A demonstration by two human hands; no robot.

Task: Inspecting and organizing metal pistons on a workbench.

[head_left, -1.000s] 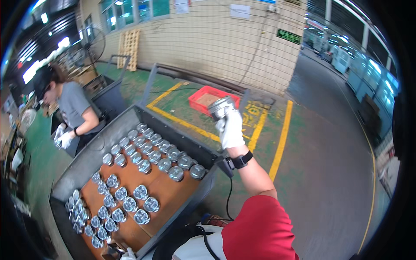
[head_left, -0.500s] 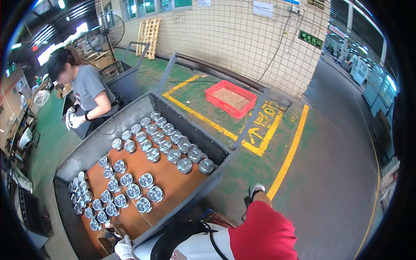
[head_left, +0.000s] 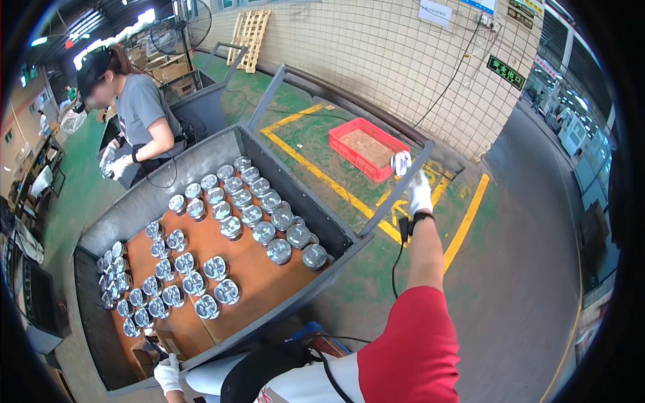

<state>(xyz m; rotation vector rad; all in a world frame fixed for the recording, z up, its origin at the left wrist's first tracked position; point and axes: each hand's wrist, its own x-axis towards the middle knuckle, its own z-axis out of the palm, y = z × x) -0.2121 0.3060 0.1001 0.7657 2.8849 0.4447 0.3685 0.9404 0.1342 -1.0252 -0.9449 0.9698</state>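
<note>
Head view: right fingers (head_left: 412,180) clamp a piston (head_left: 401,164) near red crate (head_left: 358,155) and grey post (head_left: 388,211); left fingers (head_left: 163,367) unclear

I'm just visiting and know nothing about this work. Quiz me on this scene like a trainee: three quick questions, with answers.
1. Which hand is stretched out with a metal part in it: a) left, b) right, c) neither?
2. True or false: the red crate sits on the floor, outside the cart.
3. What colour is the board in the cart?

Key: 1. b, the right hand; 2. true; 3. brown.
</note>
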